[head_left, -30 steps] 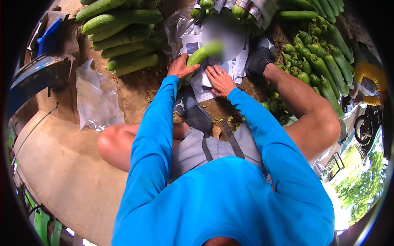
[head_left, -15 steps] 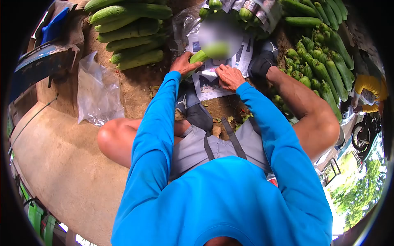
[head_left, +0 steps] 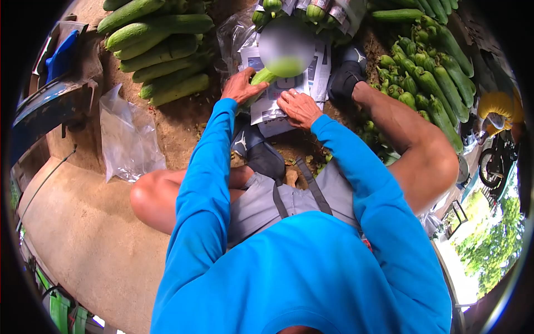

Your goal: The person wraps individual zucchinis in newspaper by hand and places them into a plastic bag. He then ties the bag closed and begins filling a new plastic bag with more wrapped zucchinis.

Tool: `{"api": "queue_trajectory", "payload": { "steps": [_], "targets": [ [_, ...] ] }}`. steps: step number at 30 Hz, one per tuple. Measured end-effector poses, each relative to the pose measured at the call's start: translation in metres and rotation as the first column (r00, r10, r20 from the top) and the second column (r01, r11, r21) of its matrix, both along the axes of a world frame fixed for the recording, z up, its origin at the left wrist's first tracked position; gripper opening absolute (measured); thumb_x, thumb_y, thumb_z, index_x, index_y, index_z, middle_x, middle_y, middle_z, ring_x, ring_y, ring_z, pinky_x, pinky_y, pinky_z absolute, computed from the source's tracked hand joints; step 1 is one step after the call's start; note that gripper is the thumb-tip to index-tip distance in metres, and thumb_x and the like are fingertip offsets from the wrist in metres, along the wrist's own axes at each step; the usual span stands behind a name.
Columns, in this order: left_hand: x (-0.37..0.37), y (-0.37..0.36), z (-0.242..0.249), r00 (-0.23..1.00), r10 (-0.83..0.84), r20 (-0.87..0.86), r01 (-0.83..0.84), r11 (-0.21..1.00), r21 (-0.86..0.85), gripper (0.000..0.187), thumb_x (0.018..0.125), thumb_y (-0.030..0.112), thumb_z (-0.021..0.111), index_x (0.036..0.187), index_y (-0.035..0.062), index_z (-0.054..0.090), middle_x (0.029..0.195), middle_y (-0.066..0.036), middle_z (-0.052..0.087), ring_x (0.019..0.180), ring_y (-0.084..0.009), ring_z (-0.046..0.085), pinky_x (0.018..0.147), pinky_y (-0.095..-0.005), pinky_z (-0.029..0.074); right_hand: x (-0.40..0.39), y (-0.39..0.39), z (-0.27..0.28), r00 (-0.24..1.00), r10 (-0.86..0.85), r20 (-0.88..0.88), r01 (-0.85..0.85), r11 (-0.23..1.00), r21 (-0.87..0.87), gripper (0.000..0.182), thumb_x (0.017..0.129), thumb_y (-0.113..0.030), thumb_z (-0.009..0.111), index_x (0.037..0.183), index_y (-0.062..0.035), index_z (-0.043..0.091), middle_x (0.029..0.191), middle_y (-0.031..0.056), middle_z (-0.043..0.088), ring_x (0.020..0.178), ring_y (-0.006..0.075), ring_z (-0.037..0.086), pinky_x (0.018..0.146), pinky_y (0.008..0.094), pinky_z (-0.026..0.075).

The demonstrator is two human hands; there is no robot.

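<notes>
A long green gourd [head_left: 263, 77] lies across printed newspaper sheets [head_left: 319, 78] on the ground between my feet. My left hand [head_left: 243, 89] is closed around its near end, with the thumb along the top. The gourd's far part is hidden by a blurred round patch. My right hand [head_left: 301, 109] is just right of the gourd, with curled fingers on the near part of the newspaper. That near part looks raised off the ground. Beyond the sheets, several paper-wrapped gourds [head_left: 315, 12] lie with their green ends toward me.
Stacked large green gourds [head_left: 167, 50] lie at the left, and many more gourds [head_left: 431, 83] are piled at the right. A clear plastic bag [head_left: 129, 136] is by my left knee. A blue-painted metal piece [head_left: 50, 106] juts in at the far left.
The whole view has shifted slightly, so things appear farther left. The near part of the newspaper under my right fingers has lifted and folded. My left hand keeps hold of the gourd.
</notes>
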State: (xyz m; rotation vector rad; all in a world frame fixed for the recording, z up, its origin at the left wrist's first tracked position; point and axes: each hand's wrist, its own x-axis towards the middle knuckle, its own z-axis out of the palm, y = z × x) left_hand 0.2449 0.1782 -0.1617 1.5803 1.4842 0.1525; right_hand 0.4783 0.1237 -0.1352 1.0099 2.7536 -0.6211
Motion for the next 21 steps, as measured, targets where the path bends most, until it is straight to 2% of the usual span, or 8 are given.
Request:
{"api": "queue_trajectory", "payload": {
  "steps": [4,6,7,8,11,13,17,21],
  "targets": [
    [0.008,-0.011,-0.009,0.996,-0.080,0.051,0.077,0.995,0.063,0.063,0.075,0.052,0.072,0.112,0.0012,0.063,0.102,-0.022,0.068,0.099,-0.0350,0.065,0.084,-0.0419,0.050,0.004,-0.010,0.000,1.000,-0.007,0.018,0.006,0.997,0.075,0.051,0.064,-0.023,0.080,0.105,-0.0092,0.053,0.107,0.0094,0.051,0.105,0.0269,0.052,0.078,0.0393,0.045],
    [0.014,-0.016,-0.009,0.982,-0.121,0.147,0.141,0.981,-0.131,0.064,0.073,0.051,0.072,0.111,0.0010,0.064,0.105,-0.023,0.068,0.101,-0.0380,0.065,0.088,-0.0442,0.049,0.010,-0.015,0.000,0.999,-0.006,0.036,0.004,0.998,0.058,0.047,0.068,-0.025,0.077,0.105,-0.0094,0.053,0.108,0.0102,0.051,0.105,0.0284,0.052,0.079,0.0420,0.044],
    [0.016,-0.019,-0.012,0.976,-0.156,0.154,0.181,0.969,-0.166,0.063,0.073,0.050,0.072,0.113,0.0016,0.065,0.105,-0.024,0.068,0.100,-0.0379,0.065,0.088,-0.0442,0.049,0.014,-0.019,-0.005,0.996,-0.030,-0.084,0.042,0.988,0.151,0.042,0.071,-0.026,0.074,0.104,-0.0102,0.053,0.110,0.0115,0.051,0.105,0.0294,0.052,0.078,0.0435,0.043],
    [0.019,-0.021,-0.014,0.975,-0.160,0.156,0.185,0.969,-0.166,0.063,0.073,0.050,0.072,0.113,0.0016,0.065,0.105,-0.024,0.068,0.100,-0.0379,0.065,0.088,-0.0442,0.049,0.017,-0.022,-0.011,0.996,-0.034,-0.082,0.046,0.987,0.151,0.042,0.071,-0.026,0.074,0.104,-0.0102,0.053,0.110,0.0115,0.051,0.105,0.0294,0.052,0.078,0.0435,0.043],
    [0.020,-0.027,-0.024,0.953,-0.272,0.134,0.293,0.940,-0.175,0.063,0.072,0.050,0.072,0.114,0.0040,0.064,0.107,-0.024,0.068,0.102,-0.0386,0.065,0.088,-0.0442,0.049,0.018,-0.024,-0.014,0.989,-0.074,-0.126,0.089,0.990,0.111,0.039,0.073,-0.025,0.072,0.104,-0.0107,0.053,0.112,0.0125,0.052,0.106,0.0305,0.052,0.078,0.0440,0.043],
    [0.018,-0.030,-0.029,0.951,-0.281,0.125,0.301,0.935,-0.188,0.063,0.073,0.047,0.072,0.117,0.0038,0.063,0.111,-0.023,0.067,0.105,-0.0367,0.063,0.091,-0.0430,0.049,0.015,-0.023,-0.013,0.990,-0.123,-0.070,0.123,0.992,-0.012,0.037,0.075,-0.025,0.071,0.104,-0.0106,0.053,0.113,0.0121,0.052,0.107,0.0312,0.051,0.079,0.0437,0.043],
    [0.017,-0.031,-0.036,0.932,-0.350,0.089,0.361,0.916,-0.176,0.063,0.076,0.045,0.071,0.124,0.0058,0.060,0.119,-0.020,0.063,0.113,-0.0358,0.059,0.097,-0.0429,0.046,0.014,-0.014,-0.015,0.987,-0.129,-0.092,0.127,0.992,-0.028,0.032,0.077,-0.024,0.069,0.102,-0.0107,0.055,0.114,0.0104,0.053,0.109,0.0309,0.050,0.080,0.0435,0.044],
    [0.010,-0.040,-0.024,0.969,-0.245,0.032,0.247,0.966,-0.082,0.060,0.079,0.047,0.069,0.122,0.0060,0.060,0.116,-0.019,0.062,0.110,-0.0379,0.057,0.096,-0.0450,0.045,0.011,-0.004,-0.021,0.946,-0.283,-0.155,0.270,0.957,-0.103,0.020,0.079,-0.024,0.068,0.092,-0.0119,0.061,0.109,0.0046,0.055,0.105,0.0268,0.054,0.078,0.0445,0.045]
  ]
}}
